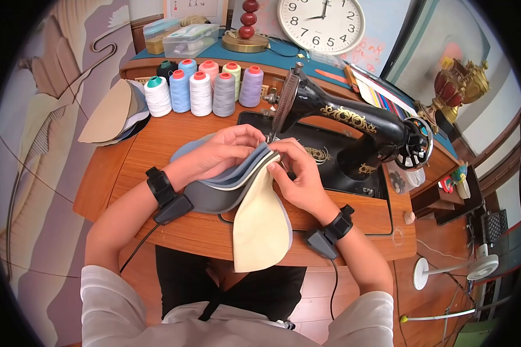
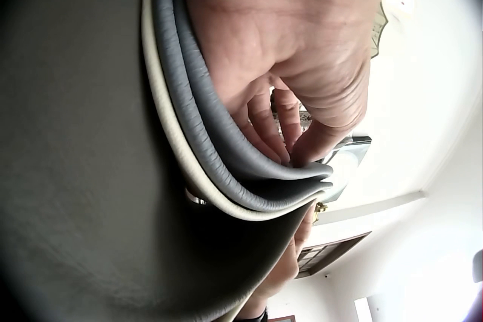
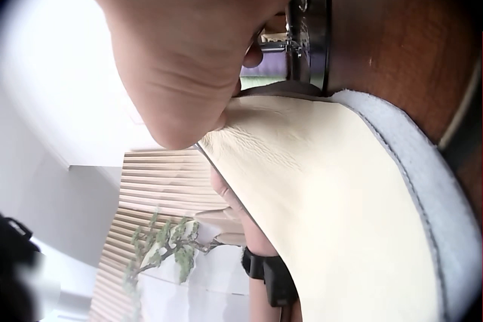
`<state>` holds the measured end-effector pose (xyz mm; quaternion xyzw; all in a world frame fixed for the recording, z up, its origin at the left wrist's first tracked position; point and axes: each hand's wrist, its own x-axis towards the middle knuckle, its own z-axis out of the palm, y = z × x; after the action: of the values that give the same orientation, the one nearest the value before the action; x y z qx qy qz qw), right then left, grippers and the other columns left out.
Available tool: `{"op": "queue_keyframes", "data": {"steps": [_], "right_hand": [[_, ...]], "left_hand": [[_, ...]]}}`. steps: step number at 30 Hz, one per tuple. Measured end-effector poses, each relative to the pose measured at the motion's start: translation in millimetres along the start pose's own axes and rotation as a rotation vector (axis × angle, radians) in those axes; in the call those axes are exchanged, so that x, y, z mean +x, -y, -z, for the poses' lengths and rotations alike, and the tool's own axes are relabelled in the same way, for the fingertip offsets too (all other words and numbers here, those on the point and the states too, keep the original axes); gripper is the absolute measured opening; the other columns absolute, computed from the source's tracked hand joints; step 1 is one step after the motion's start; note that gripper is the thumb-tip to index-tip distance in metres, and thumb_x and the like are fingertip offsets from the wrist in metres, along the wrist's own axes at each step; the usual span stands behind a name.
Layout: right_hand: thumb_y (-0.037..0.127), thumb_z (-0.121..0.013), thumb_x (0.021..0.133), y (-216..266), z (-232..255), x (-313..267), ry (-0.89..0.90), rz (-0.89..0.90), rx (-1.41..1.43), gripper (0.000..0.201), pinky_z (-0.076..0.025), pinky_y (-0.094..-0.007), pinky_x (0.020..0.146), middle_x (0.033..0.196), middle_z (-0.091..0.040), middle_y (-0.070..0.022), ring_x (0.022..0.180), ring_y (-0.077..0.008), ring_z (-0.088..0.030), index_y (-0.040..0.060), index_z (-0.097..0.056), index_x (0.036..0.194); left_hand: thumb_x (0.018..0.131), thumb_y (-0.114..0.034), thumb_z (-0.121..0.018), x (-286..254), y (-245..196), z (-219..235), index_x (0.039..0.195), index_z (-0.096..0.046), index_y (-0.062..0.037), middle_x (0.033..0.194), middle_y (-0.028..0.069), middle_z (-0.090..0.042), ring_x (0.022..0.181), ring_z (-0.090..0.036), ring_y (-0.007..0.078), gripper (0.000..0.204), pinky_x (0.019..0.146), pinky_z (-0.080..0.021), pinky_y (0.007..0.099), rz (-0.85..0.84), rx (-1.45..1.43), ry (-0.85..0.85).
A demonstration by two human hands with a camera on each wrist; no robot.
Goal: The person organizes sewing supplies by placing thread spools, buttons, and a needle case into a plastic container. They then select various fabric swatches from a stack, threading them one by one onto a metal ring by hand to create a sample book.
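Observation:
A bundle of leather pieces, with a cream piece (image 1: 261, 222) hanging in front and grey piece (image 1: 214, 198) and blue layers behind, is held up before the sewing machine's needle area. My left hand (image 1: 223, 151) pinches the tip of the blue layers; in the left wrist view the left hand (image 2: 294, 50) has thumb and fingers meeting at the blue-grey layers (image 2: 226, 137). My right hand (image 1: 301, 176) pinches the cream piece near its narrow top. In the right wrist view the right hand (image 3: 181, 50) grips the corner of the cream leather (image 3: 324, 186). Some fingertips are hidden.
A black sewing machine (image 1: 353, 118) stands behind the hands. Several thread spools (image 1: 201, 95) are at the back left, beside a stack of leather pieces (image 1: 111, 115). Behind them are plastic boxes (image 1: 191, 41) and a clock (image 1: 321, 22). The table's front edge (image 1: 214, 244) is near my lap.

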<state>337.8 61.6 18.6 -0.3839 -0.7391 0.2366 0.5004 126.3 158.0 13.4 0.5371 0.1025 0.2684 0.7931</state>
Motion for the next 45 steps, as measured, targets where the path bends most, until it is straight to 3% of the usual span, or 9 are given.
{"op": "queue_keyframes", "data": {"steps": [9, 11, 14, 26, 34, 40, 42, 43, 45], "right_hand": [[0.000, -0.071, 0.086, 1.9, -1.5, 0.8, -0.112, 0.021, -0.116, 0.034, -0.044, -0.0256, 0.063, 0.106, -0.062, -0.0068, 0.082, -0.0129, -0.058, 0.0036, -0.065, 0.120], [-0.001, -0.071, 0.088, 5.2, -0.9, -0.2, -0.070, -0.023, -0.137, 0.036, -0.047, -0.0245, 0.071, 0.111, -0.060, -0.0061, 0.087, -0.0113, -0.058, 0.0019, -0.063, 0.123], [0.000, -0.071, 0.088, 6.3, -2.3, 0.3, -0.082, 0.035, -0.169, 0.039, -0.046, -0.0255, 0.064, 0.114, -0.062, -0.0085, 0.083, -0.0138, -0.059, 0.0035, -0.064, 0.125], [0.001, -0.070, 0.088, 5.0, -1.3, -1.3, -0.095, 0.083, -0.168, 0.027, -0.047, -0.0260, 0.064, 0.116, -0.063, -0.0097, 0.081, -0.0151, -0.060, 0.0015, -0.063, 0.115], [0.000, -0.069, 0.088, -1.1, -3.6, -1.2, -0.131, 0.088, -0.131, 0.029, -0.047, -0.0266, 0.063, 0.101, -0.061, -0.0089, 0.081, -0.0156, -0.060, 0.0010, -0.061, 0.116], [0.000, -0.068, 0.089, -1.2, -3.0, -2.3, -0.115, 0.069, -0.116, 0.029, -0.047, -0.0269, 0.063, 0.096, -0.059, -0.0090, 0.081, -0.0162, -0.060, 0.0004, -0.061, 0.117], [0.000, -0.068, 0.089, -2.5, -3.6, -1.7, -0.118, 0.070, -0.116, 0.029, -0.047, -0.0270, 0.063, 0.096, -0.059, -0.0090, 0.081, -0.0163, -0.060, 0.0006, -0.061, 0.117], [0.001, -0.068, 0.089, -2.6, -3.5, -1.7, -0.116, 0.070, -0.109, 0.029, -0.047, -0.0272, 0.063, 0.096, -0.060, -0.0092, 0.081, -0.0168, -0.061, 0.0007, -0.061, 0.117], [0.001, -0.068, 0.089, -2.9, -3.5, -3.6, -0.118, 0.067, -0.110, 0.029, -0.048, -0.0274, 0.063, 0.096, -0.060, -0.0094, 0.081, -0.0173, -0.061, 0.0008, -0.061, 0.117]], "left_hand": [[0.092, -0.005, -0.069, 0.9, 3.7, 1.7, 0.116, -0.060, -0.0035, 0.117, 0.0081, -0.064, 0.110, -0.063, 0.0156, 0.025, 0.100, -0.050, 0.0314, -0.065, -0.088, -0.004], [0.092, -0.006, -0.070, 0.4, 4.8, 2.3, 0.109, -0.063, -0.0025, 0.114, 0.0072, -0.065, 0.109, -0.063, 0.0157, 0.018, 0.099, -0.051, 0.0312, -0.045, -0.085, -0.008], [0.093, -0.006, -0.069, -0.8, 1.9, -1.5, 0.106, -0.064, -0.0016, 0.112, 0.0074, -0.065, 0.108, -0.064, 0.0158, 0.015, 0.098, -0.052, 0.0311, -0.028, -0.078, -0.022], [0.095, -0.007, -0.066, 4.7, -7.7, -7.9, 0.104, -0.066, -0.0013, 0.111, 0.0091, -0.067, 0.104, -0.065, 0.0168, 0.011, 0.096, -0.051, 0.0321, 0.006, -0.058, -0.006], [0.097, -0.021, -0.065, -28.0, -75.7, -6.3, 0.102, -0.062, -0.0113, 0.110, 0.0024, -0.066, 0.100, -0.063, 0.0101, 0.010, 0.087, -0.051, 0.0284, 0.118, 0.405, -0.333], [0.095, -0.020, -0.061, -83.9, -140.7, 66.7, 0.101, -0.063, -0.0126, 0.105, -0.0026, -0.062, 0.096, -0.060, 0.0100, 0.010, 0.081, -0.048, 0.0267, -0.200, 0.820, -0.886], [0.095, -0.028, -0.061, -106.8, -159.9, 133.1, 0.108, -0.064, -0.0078, 0.110, 0.0024, -0.065, 0.103, -0.062, 0.0192, 0.024, 0.087, -0.049, 0.0345, -0.171, 1.314, -0.997], [0.095, -0.028, -0.061, -121.7, -163.3, 158.4, 0.108, -0.064, -0.0078, 0.110, 0.0024, -0.065, 0.103, -0.062, 0.0192, 0.024, 0.087, -0.049, 0.0345, -0.168, 1.313, -0.994], [0.093, -0.039, -0.063, -146.0, -167.0, 197.4, 0.116, -0.065, -0.0002, 0.117, 0.0139, -0.068, 0.112, -0.063, 0.0319, 0.045, 0.094, -0.049, 0.0422, 0.021, 1.990, -1.088]]}}
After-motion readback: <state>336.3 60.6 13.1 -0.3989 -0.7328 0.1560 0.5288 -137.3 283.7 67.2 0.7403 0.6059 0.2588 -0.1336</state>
